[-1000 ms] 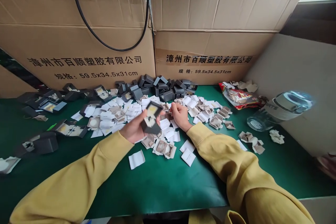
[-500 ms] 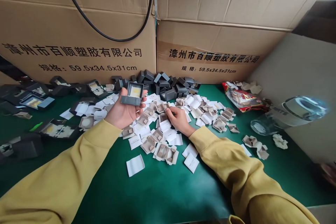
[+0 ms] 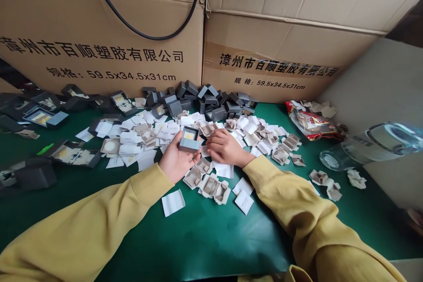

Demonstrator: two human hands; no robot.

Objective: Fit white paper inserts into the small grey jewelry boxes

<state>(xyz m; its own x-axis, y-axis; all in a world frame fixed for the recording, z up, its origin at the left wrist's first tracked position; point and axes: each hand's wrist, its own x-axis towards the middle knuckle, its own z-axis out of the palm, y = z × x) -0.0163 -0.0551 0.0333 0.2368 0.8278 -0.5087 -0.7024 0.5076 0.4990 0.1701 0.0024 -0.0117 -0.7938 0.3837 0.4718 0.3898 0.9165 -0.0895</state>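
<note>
My left hand [image 3: 176,161] holds a small grey box [image 3: 189,139] with a pale yellow inside, palm up, above the green table [image 3: 205,229]. Just right of it, my right hand [image 3: 224,146] rests knuckles up on scattered white and beige paper inserts [image 3: 211,185], fingers curled; what they pinch is hidden. Both arms wear yellow sleeves. A heap of small dark grey boxes [image 3: 201,101] lies behind the hands, against the cartons.
Two big printed cardboard cartons [image 3: 99,31] wall off the back, a black cable hanging across them. Open dark boxes [image 3: 39,116] litter the left. A red snack bag [image 3: 310,123] and a clear bottle on its side [image 3: 370,145] lie right.
My left hand has come back down and right with the small grey box, close to my right hand. My right hand stays on the inserts. The view has tilted down a little.
</note>
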